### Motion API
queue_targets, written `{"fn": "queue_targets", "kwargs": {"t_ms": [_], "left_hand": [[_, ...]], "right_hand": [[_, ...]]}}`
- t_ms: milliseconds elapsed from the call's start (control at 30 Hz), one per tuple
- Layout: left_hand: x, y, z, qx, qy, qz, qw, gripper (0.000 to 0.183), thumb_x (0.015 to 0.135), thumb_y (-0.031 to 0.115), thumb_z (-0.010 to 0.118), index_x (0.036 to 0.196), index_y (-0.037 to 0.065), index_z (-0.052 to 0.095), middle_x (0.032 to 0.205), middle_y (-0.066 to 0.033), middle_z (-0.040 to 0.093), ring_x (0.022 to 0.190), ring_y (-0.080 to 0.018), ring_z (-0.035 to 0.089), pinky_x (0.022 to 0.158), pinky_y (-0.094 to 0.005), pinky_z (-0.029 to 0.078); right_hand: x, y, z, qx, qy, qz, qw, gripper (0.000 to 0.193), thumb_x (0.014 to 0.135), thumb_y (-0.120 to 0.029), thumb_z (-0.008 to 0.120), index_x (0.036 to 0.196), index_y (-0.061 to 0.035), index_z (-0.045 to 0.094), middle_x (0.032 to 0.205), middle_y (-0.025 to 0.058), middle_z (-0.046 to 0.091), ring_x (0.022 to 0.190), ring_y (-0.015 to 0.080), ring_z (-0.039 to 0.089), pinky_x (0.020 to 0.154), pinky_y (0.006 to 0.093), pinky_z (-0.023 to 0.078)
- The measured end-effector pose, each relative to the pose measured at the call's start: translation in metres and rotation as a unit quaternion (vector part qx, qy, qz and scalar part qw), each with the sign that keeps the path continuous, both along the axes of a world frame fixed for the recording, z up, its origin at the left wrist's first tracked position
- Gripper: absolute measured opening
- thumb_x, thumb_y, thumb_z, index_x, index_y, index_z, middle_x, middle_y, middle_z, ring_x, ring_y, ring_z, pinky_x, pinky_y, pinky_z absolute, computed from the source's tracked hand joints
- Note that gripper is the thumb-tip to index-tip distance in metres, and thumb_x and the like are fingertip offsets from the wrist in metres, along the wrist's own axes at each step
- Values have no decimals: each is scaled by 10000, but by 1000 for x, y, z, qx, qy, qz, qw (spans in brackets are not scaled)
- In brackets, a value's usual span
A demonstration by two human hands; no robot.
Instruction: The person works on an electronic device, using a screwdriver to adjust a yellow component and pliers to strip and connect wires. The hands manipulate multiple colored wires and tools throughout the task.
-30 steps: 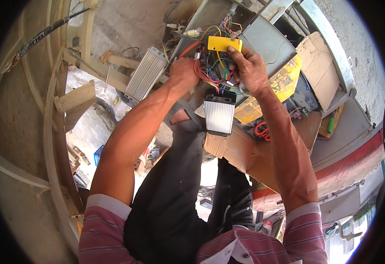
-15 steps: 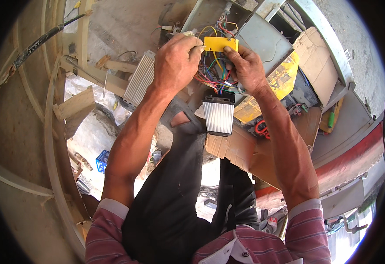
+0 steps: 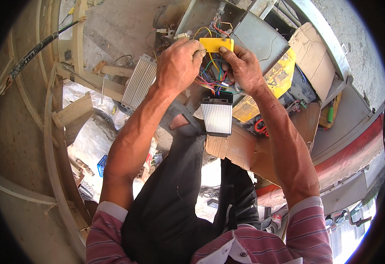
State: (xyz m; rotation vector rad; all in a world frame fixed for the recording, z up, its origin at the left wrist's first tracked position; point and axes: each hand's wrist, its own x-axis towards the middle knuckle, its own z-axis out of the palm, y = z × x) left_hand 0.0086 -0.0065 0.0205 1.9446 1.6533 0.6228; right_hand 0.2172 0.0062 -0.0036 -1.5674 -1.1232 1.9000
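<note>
My right hand [image 3: 244, 69] grips a flat yellow rectangular plate [image 3: 211, 44] by its right end, thumb on top near a small hole. At the plate's left end, my left hand [image 3: 178, 65] has thumb and forefinger pinched together; what they hold, if anything, is hidden. Below and behind the plate spreads a tangle of coloured wires [image 3: 210, 79]. Several of these run down into a silver finned box [image 3: 217, 118] with black ends, which sits just beyond my knees.
A second finned metal box [image 3: 140, 81] lies to the left. Right of the wires are a grey metal panel [image 3: 259, 38], a worn yellow box [image 3: 281, 75], cardboard [image 3: 236, 149] and red-handled tool [image 3: 261, 126]. A frame with a black cable [image 3: 34, 55] stands at far left.
My left fingertips have come closer to the yellow plate and now overlap its left end. The right hand keeps its hold, and the whole view has shifted slightly.
</note>
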Motion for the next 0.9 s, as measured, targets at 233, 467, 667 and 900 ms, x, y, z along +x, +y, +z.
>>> {"fn": "queue_targets", "kwargs": {"t_ms": [233, 467, 667, 900], "left_hand": [[0, 6, -6, -3, -20, 11, 1000, 112, 888, 89, 783, 956, 29, 717, 917, -121, 720, 864, -341, 713, 763, -433, 567], [-2, 6, -7, 20, -17, -7, 1000, 107, 880, 76, 785, 951, 35, 716, 932, -113, 715, 862, -336, 713, 759, -429, 567], [-1, 2, -8, 19, -31, -8, 999, 95, 886, 56, 772, 963, 35, 721, 940, -112, 715, 867, -338, 719, 750, -420, 575], [1, -3, -14, 59, -52, 5, 997, 113, 889, 45, 773, 991, 27, 729, 964, -115, 717, 859, -307, 726, 756, -397, 579]], "right_hand": [[0, 0, 1, 1, 2, 1, 1000, 434, 1044, -415, 633, 1176, -14, 736, 719, -10, 622, 584, 74, 571, 538, 262, 468], [0, 1, 1, 4, 16, 0, 1000, 418, 1046, -401, 632, 1176, -17, 733, 729, 0, 635, 568, 79, 583, 526, 260, 474], [0, 1, 1, 1, 12, 0, 1000, 410, 1046, -392, 632, 1180, -18, 733, 729, 1, 637, 571, 81, 588, 522, 259, 473], [0, 0, 1, 2, 9, 2, 1000, 412, 1044, -400, 632, 1166, -22, 741, 736, 4, 646, 582, 84, 597, 526, 263, 481]]}}
